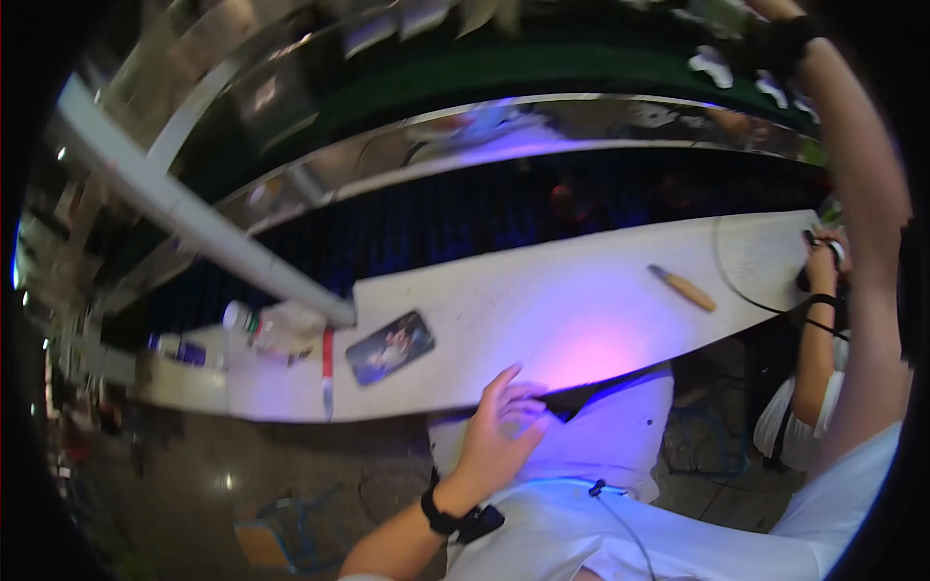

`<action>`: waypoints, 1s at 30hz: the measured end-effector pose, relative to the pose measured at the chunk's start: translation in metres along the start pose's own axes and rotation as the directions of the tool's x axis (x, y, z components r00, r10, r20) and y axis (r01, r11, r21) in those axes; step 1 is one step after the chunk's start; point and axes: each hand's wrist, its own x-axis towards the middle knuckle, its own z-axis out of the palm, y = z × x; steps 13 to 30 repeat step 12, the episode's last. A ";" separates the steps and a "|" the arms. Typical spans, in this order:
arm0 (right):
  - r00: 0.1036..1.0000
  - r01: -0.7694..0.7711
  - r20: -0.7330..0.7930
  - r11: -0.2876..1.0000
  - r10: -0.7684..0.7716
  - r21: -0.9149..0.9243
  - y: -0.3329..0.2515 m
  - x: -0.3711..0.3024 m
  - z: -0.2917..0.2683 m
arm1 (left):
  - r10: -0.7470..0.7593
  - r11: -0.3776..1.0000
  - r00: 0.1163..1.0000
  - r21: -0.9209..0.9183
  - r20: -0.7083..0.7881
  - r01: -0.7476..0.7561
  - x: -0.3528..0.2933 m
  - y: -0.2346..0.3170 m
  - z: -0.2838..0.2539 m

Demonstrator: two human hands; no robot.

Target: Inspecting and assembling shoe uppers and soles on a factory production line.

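Note:
My left hand (501, 431) is over my lap at the near edge of the white work table (504, 310). Its fingers are loosely bent and apart, with nothing in them. High at the right, my right arm stretches up and away. Only part of my right hand (775, 10) shows at the top rim, so its fingers are hidden. White shaped pieces (712, 66) lie near it on a dark green surface (387, 82). A dark patterned phone (389, 347) rests on the table, left of my left hand. Beside it lies a red-handled knife (327, 373).
A wooden-handled knife (686, 290) lies on the table's right part. A clear bottle (286, 334) is at the left, near a slanting grey post (203, 218). At the right end, a co-worker's hand (823, 254) holds something dark. A stool (263, 544) stands on the floor.

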 end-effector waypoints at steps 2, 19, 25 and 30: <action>0.996 0.076 0.063 0.979 -0.065 -0.190 -0.006 -0.021 0.066 | -0.042 0.999 0.996 -0.038 -0.079 0.039 -0.006 -0.015 -0.005; 0.714 -0.334 0.563 0.909 0.416 -0.248 -0.005 -0.145 0.117 | 0.084 0.977 0.995 0.200 -0.055 -0.071 0.172 -0.034 -0.027; 0.714 -0.334 0.563 0.909 0.416 -0.248 -0.005 -0.145 0.117 | 0.084 0.977 0.995 0.200 -0.055 -0.071 0.172 -0.034 -0.027; 0.714 -0.334 0.563 0.909 0.416 -0.248 -0.005 -0.145 0.117 | 0.084 0.977 0.995 0.200 -0.055 -0.071 0.172 -0.034 -0.027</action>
